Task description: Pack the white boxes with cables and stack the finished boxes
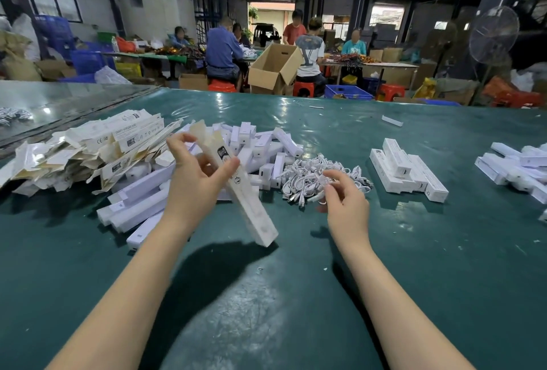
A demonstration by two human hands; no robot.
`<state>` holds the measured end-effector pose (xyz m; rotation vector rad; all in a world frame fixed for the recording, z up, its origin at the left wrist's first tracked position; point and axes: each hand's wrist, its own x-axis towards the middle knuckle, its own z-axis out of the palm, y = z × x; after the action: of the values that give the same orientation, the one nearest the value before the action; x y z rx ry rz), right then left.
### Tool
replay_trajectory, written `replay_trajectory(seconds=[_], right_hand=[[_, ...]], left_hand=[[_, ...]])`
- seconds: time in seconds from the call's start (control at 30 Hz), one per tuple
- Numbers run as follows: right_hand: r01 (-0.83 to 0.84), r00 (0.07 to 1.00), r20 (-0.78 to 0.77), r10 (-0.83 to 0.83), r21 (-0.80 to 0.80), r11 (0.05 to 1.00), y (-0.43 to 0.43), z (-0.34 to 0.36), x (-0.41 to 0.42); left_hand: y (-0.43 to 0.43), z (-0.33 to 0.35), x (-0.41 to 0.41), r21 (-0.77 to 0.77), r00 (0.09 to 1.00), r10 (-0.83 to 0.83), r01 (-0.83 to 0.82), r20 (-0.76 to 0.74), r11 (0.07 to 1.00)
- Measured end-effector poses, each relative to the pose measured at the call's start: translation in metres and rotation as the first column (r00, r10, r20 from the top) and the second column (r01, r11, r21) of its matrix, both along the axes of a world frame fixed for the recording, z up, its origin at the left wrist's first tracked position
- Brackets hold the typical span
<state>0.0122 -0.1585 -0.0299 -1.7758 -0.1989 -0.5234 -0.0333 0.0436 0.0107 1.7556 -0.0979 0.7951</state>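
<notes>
- Gripping a long white box (251,209) near its upper half, the left hand (195,183) sits just left of the cable pile (307,174), with the thumb on one side and the fingers curled round the other.
- The box is tilted: its open flap points up and away, and its closed end hangs low on the near side of the pile. Whether that end touches the table (444,251) cannot be told.
- The right hand (346,206) is at the near edge of the pile, fingers curled in, pinching a white cable (314,199); the grip is blurred.
- Touching the far-left side of the pile lies a heap of small boxes (260,147).
- Further left of the pile is a heap of flat cartons (97,147), with long boxes (139,200) in front of it.
- Right of the pile, apart from it, is a stack (405,168) of closed boxes in layers.
- Well right of the pile, at the frame edge, lies a second group (515,168) of boxes.
</notes>
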Motion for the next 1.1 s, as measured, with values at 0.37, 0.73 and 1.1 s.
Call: replay_trajectory(seconds=[0.37, 0.73, 1.1], right_hand=[[-0.272, 0.959, 0.084, 0.270, 0.530, 0.803, 0.032, 0.029, -0.027], [0.013, 0.939, 0.320, -0.128, 0.339, 0.941, 0.012, 0.040, -0.027], [0.031, 0.976, 0.213, -0.047, 0.079, 0.996, 0.007, 0.032, -0.022]], left_hand=[[-0.030, 0.002, -0.011, 0.260, 0.942, -0.298, 0.329, -0.152, 0.908], [-0.042, -0.022, -0.006, 0.173, 0.755, -0.488, 0.604, -0.438, 0.778], [-0.041, -0.025, -0.003, 0.022, 0.742, -0.529, 0.588, -0.411, 0.808]])
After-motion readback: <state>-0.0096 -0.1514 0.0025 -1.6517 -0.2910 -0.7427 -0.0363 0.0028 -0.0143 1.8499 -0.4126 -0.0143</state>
